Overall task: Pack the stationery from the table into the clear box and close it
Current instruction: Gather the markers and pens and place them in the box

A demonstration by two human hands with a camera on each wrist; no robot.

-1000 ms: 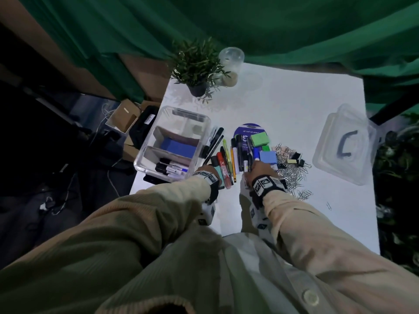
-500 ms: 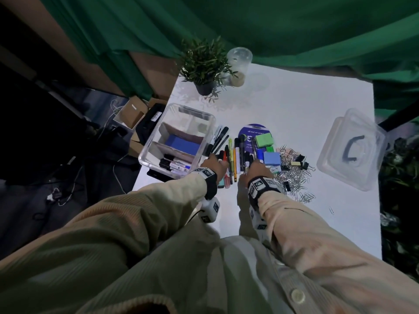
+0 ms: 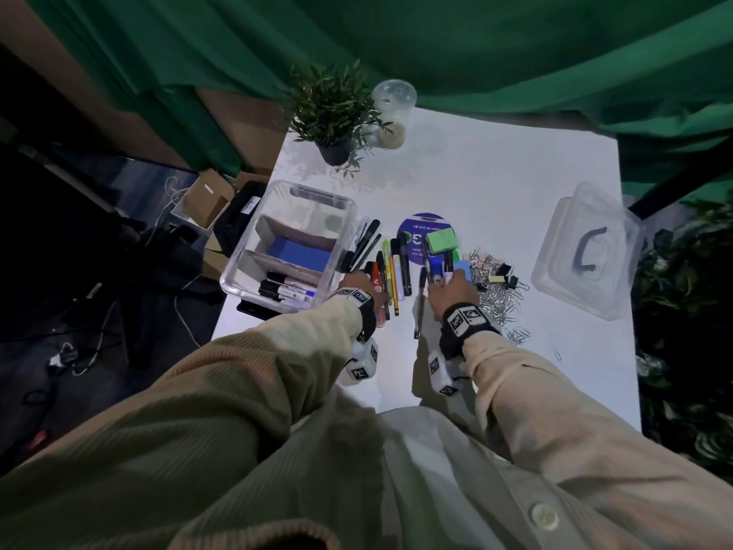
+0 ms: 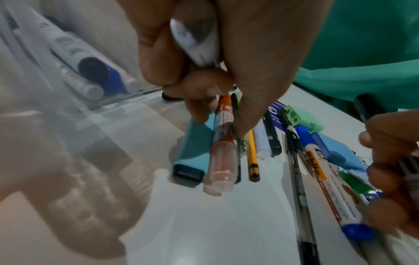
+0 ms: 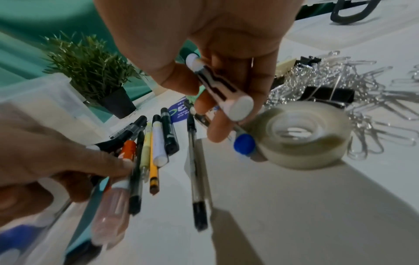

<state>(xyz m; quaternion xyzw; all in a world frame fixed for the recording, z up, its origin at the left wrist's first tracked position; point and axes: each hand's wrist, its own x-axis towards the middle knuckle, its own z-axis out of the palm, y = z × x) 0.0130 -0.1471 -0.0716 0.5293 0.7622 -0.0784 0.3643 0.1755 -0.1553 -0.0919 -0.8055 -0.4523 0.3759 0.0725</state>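
Packing is barely begun — a few markers (image 3: 283, 289) lie in the clear box (image 3: 337, 204), its lid (image 3: 587, 252) well apart. Left hand (image 3: 367, 285) pinches pens from the row; right hand (image 5: 226, 53) grips a white marker (image 5: 217, 87).

dim, bluish light; soft shadows fall toward the viewer; wide-angle edges bend; close fingers blur in wrist views.

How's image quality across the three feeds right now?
Head view: dim, edges bowed, table bright. Left wrist view: clear box wall smeared and hazy, pens sharp. Right wrist view: left hand blurred, tape roll fairly sharp.
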